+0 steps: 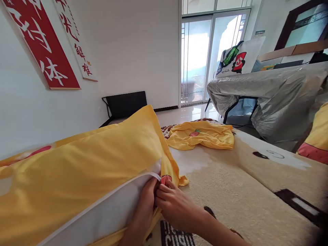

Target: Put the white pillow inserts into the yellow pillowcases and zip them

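Note:
A yellow pillowcase surrounds a white pillow, which shows through the long open side facing me. White edging runs along that opening. At the opening's right end, my left hand is closed on the edge of the pillowcase; its fingertips are partly hidden. Right beside it, touching, my right hand pinches the cloth at the same corner, next to a small red printed patch. Whether a zipper pull is between the fingers cannot be made out.
A second yellow cloth with a printed fruit lies crumpled on the beige patterned blanket. Another yellow and red item is at the right edge. Behind stand a black chair and a table under a silver cover, with bags and boxes.

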### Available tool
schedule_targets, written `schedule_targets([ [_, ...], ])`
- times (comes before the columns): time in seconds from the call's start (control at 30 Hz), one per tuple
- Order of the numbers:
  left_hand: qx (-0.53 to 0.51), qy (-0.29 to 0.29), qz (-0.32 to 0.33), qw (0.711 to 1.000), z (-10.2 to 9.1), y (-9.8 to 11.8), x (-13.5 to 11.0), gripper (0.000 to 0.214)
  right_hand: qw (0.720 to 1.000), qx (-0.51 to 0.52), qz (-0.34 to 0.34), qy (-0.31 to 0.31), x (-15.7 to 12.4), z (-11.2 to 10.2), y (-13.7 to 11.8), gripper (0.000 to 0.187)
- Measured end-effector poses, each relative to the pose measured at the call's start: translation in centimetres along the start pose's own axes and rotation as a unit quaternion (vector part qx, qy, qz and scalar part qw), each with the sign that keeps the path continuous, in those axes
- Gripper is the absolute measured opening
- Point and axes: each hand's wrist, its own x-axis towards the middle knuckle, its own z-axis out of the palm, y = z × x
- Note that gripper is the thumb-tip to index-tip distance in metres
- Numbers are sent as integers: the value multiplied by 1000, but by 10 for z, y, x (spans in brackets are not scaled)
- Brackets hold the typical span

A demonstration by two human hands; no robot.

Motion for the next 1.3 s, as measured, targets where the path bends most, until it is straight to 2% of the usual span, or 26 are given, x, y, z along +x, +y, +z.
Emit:
schedule_targets([
  [0.17, 74, 46, 27, 996, 1, -2, 2, 26, 1000, -2, -8, -2, 1, 5, 1, 14],
  [0.3, 73, 63, 35, 995, 0, 0, 1, 26, 1000, -14, -6, 6, 1, 7, 0, 12],
  [0.5, 64, 50, 28, 996, 3, 6, -7, 28, 1000, -14, -2, 14, 0, 8, -1, 12],
  [0.7, 82, 51, 22, 995, 1, 4, -3, 31, 1000, -14, -4, 11, 1, 6, -1, 12],
  [0.77, 106, 50, 29, 993, 1, 4, -4, 30, 1000, -16, -9, 17, 1, 6, -1, 12],
  [0.83, 169, 41, 66, 983, 1, 7, -8, 28, 999, -21, -14, 21, 0, 5, 0, 13],
  [0.9, 271, 25, 118, 955, 1, 12, -14, 28, 999, -27, -16, 19, -1, 5, 1, 13],
  [0.97, 390, 4, 128, 912, 2, 20, -22, 31, 999, -30, -13, 22, -2, 5, 3, 12],
  [1.13, 635, -22, 22, 772, 2, 49, -51, 47, 999, -14, 6, 28, -3, -5, 6, 14],
  [1.2, 679, -46, 0, 732, 1, 59, -63, 53, 1000, 5, 15, 19, -4, -14, 7, 13],
  [1.3, 716, -91, -24, 691, 0, 67, -72, 55, 999, 30, 23, 16, -4, -27, 7, 13],
])
